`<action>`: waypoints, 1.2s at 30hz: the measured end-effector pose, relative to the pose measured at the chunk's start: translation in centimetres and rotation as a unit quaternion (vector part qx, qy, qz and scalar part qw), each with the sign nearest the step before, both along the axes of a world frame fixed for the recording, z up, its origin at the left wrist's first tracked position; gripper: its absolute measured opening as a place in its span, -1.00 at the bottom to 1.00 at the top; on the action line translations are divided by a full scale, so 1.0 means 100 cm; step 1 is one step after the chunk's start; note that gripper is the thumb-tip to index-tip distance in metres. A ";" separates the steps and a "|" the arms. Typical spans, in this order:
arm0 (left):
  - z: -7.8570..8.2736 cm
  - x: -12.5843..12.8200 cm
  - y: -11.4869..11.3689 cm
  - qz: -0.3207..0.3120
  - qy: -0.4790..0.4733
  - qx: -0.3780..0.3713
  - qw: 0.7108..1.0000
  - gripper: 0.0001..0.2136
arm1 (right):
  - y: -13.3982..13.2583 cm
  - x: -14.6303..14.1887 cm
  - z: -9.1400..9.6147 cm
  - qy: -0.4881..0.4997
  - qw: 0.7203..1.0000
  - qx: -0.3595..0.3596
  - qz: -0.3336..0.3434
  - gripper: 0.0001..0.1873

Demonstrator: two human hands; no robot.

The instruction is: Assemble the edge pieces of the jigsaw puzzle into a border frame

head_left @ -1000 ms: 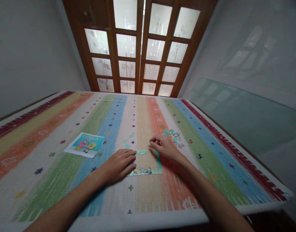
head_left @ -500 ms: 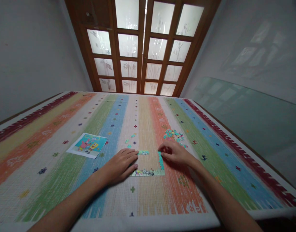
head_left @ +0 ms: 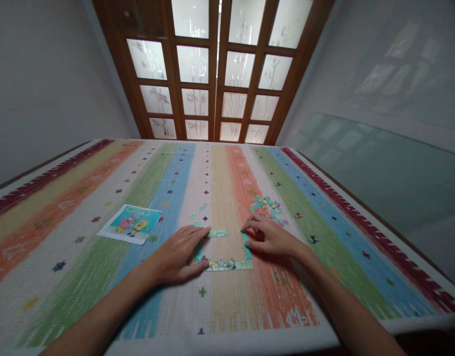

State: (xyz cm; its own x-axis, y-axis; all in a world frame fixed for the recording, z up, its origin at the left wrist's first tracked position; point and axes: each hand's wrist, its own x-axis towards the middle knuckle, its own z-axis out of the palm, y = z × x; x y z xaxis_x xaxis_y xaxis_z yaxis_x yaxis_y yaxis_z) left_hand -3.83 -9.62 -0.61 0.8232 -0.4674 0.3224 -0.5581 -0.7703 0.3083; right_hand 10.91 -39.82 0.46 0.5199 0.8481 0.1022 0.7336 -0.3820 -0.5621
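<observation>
A partly built jigsaw frame (head_left: 227,263) lies on the striped cloth in front of me, with a bottom edge, a right side and a short top strip (head_left: 217,233). My left hand (head_left: 177,254) rests flat on the frame's left side, fingers stretched toward the top strip. My right hand (head_left: 269,239) sits at the frame's right side, fingers curled and pressed on the pieces there. A heap of loose pieces (head_left: 266,206) lies just beyond my right hand.
A printed cartoon reference picture (head_left: 131,223) lies to the left. A few stray pieces (head_left: 198,211) sit beyond the frame. The striped cloth (head_left: 101,277) covers the whole table. Wooden glazed doors (head_left: 212,74) stand behind; a glass panel (head_left: 379,163) leans right.
My right hand has drawn back from the middle of the frame to its right side. My left hand has stayed on the left edge, shifting slightly.
</observation>
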 end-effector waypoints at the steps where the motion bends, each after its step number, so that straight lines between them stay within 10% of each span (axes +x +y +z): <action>1: 0.001 0.000 0.001 0.005 0.000 0.002 1.000 -0.33 | -0.002 0.000 0.002 0.001 1.000 -0.005 0.008 -0.69; 10: -0.002 0.001 0.012 0.007 -0.002 0.068 0.998 -0.02 | -0.008 -0.004 0.013 0.023 0.996 -0.063 0.052 -0.17; 31: 0.001 0.000 0.011 0.021 -0.006 0.067 0.997 -0.09 | -0.006 -0.004 0.009 0.021 0.996 -0.066 0.058 -0.24; 36: -0.001 0.006 0.019 0.081 -0.054 0.053 0.994 -0.39 | -0.006 -0.004 0.007 0.004 0.997 -0.062 0.040 -0.43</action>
